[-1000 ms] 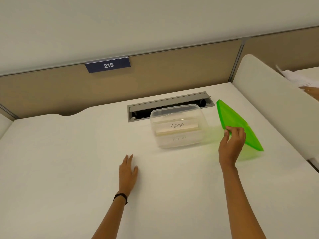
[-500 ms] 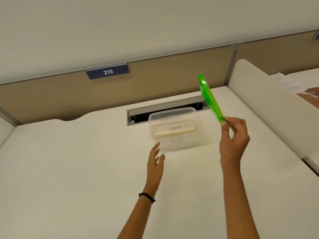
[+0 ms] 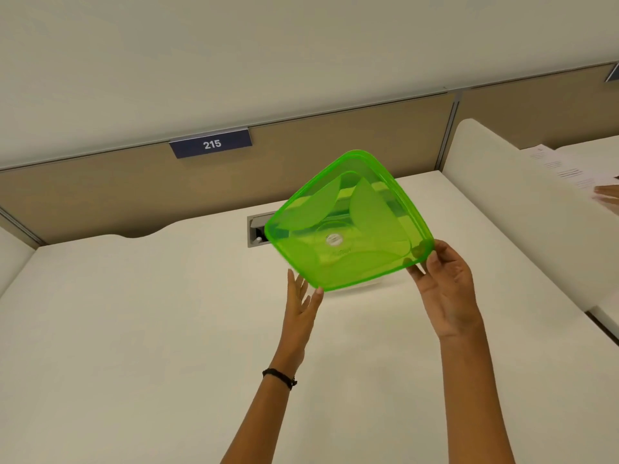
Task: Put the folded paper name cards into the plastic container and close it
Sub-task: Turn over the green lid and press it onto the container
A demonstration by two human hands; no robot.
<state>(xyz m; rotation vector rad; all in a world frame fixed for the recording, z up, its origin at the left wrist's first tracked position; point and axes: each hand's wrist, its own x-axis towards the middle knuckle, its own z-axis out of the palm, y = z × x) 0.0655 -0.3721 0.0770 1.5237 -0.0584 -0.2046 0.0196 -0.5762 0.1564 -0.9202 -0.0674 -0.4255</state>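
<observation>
A translucent green lid [image 3: 348, 226] hangs in the air above the desk, tilted with its face toward me. My right hand [image 3: 447, 289] pinches its right corner between thumb and fingers. My left hand [image 3: 301, 306] is raised with straight fingers, and its fingertips touch the lid's lower left edge. The clear plastic container [image 3: 363, 285] stands on the desk behind the lid; only a pale strip of it shows below the lid's edge. The folded name cards inside it are hidden by the lid.
A cable slot [image 3: 256, 229] opens in the white desk [image 3: 150, 329] just left of the lid. Behind runs a tan partition with a "215" label [image 3: 211, 144]. A white side divider [image 3: 502, 202] bounds the right; papers and another person's hand [image 3: 608, 199] lie beyond it.
My right hand swung the lid from edge-on at the right to face-on over the container. My left hand rose from the desk and reached the lid's lower left edge.
</observation>
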